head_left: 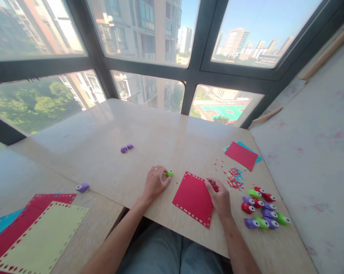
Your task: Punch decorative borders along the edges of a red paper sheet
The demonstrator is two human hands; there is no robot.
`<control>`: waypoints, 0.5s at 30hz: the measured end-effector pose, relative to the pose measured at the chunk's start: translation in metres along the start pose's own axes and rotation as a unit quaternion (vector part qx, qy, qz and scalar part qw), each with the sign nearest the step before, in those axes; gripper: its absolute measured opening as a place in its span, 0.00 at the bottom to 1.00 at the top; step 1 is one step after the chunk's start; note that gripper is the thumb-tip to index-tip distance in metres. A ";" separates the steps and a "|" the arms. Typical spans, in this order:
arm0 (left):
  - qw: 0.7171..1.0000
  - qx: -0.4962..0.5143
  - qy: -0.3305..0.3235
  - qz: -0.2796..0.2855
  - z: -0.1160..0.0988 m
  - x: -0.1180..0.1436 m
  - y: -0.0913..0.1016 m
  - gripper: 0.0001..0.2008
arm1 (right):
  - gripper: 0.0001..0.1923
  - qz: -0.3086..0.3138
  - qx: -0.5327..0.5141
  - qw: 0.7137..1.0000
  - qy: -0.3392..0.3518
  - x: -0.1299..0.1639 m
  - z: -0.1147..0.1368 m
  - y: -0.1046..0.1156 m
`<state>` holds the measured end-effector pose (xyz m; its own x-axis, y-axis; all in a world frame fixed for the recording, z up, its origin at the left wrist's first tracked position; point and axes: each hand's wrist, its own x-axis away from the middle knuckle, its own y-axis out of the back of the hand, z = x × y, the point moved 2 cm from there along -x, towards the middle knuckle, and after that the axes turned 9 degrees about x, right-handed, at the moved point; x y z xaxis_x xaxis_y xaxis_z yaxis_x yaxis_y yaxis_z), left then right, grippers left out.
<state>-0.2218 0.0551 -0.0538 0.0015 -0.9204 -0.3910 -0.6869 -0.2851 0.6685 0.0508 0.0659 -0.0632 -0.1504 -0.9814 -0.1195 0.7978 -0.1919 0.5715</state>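
Observation:
A red paper sheet point(194, 198) with a punched heart border lies on the wooden table point(149, 133) in front of me. My right hand point(220, 198) rests on its right edge and grips a small red paper punch point(215, 187) there. My left hand point(154, 183) lies on the table left of the sheet, its fingertips touching a small green punch point(170, 173).
Several red, green and purple punches point(263, 211) are clustered at the right. Confetti point(235, 178) lies beyond the sheet, with red and blue papers point(241, 155) farther back. Two purple punches point(126, 148) sit mid-table, another point(83, 187) at left. Punched red and yellow sheets point(37, 236) lie lower left.

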 end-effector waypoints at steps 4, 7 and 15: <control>0.998 0.060 -0.003 0.015 -0.026 0.010 -0.015 0.07 | 0.21 -0.005 -0.019 1.000 0.000 -0.001 0.002 0.000; 0.993 0.108 0.043 -0.004 -0.031 0.015 -0.019 0.07 | 0.20 -0.011 -0.043 0.999 -0.009 -0.001 0.003 0.002; 0.967 0.220 0.129 -0.026 -0.024 0.018 -0.016 0.09 | 0.21 -0.005 -0.109 0.993 -0.033 -0.003 0.005 0.013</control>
<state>-0.1934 0.0370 -0.0562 0.1867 -0.9602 -0.2079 -0.9235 -0.2437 0.2963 0.0590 0.0663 -0.0514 -0.1909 -0.9793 -0.0667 0.9025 -0.2018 0.3805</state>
